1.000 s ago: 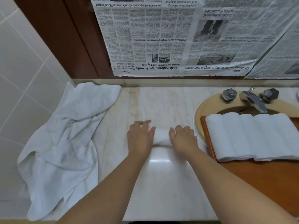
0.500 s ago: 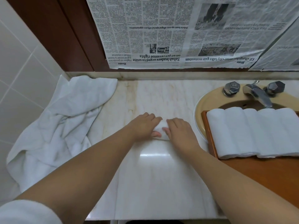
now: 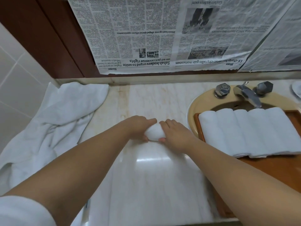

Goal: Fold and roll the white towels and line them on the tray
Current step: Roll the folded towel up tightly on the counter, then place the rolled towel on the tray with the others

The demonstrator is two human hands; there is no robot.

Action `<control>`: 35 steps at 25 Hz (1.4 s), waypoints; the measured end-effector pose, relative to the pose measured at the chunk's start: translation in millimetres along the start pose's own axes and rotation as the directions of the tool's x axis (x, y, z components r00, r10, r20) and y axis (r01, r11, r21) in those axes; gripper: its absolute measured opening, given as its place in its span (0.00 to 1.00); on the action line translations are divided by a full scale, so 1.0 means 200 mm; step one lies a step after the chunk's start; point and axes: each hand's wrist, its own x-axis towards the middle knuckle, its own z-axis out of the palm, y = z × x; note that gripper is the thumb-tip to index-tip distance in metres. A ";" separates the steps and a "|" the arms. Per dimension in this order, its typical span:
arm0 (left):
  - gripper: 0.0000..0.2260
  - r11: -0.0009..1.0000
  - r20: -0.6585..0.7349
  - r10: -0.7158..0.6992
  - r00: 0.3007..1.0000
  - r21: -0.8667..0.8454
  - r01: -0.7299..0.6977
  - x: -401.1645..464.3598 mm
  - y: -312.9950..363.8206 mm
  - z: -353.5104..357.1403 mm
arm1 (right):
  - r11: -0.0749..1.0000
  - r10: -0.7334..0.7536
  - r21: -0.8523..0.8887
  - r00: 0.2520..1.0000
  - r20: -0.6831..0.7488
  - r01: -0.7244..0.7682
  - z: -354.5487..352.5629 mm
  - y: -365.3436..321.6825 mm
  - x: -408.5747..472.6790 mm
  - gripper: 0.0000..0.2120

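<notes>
Towel roll (image 3: 154, 133) btwn both hands (image 3: 157, 130), gripped.

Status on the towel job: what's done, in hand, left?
Done: five rolled towels lined up on the wooden tray. In hand: left hand and right hand grip a sixth roll on the counter. Left: tray it, then the loose towel pile.

Two bare forearms, uncovered from elbow to wrist, left hand (image 3: 138, 127) and right hand (image 3: 176, 136) without rings, watch or gloves, short plain nails, thick white sleeve (image 3: 21, 211) bunched at the left upper arm
</notes>
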 end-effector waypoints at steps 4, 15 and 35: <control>0.28 0.996 -0.059 -0.083 0.995 -0.021 0.082 -0.08 0.13 0.05 | 0.993 0.041 -0.113 0.998 0.052 -0.035 -0.04 -0.10 0.03 0.27; 0.28 0.847 -0.226 -0.310 0.923 -0.507 0.160 -0.60 0.36 0.30 | 0.995 0.076 0.049 0.976 0.206 -0.088 -0.15 -0.34 -0.37 0.25; 0.27 0.712 -0.233 -0.159 0.959 -0.700 -0.052 -0.54 1.21 0.09 | 0.943 0.074 -0.296 0.966 -0.249 -0.149 -0.31 0.21 -1.30 0.31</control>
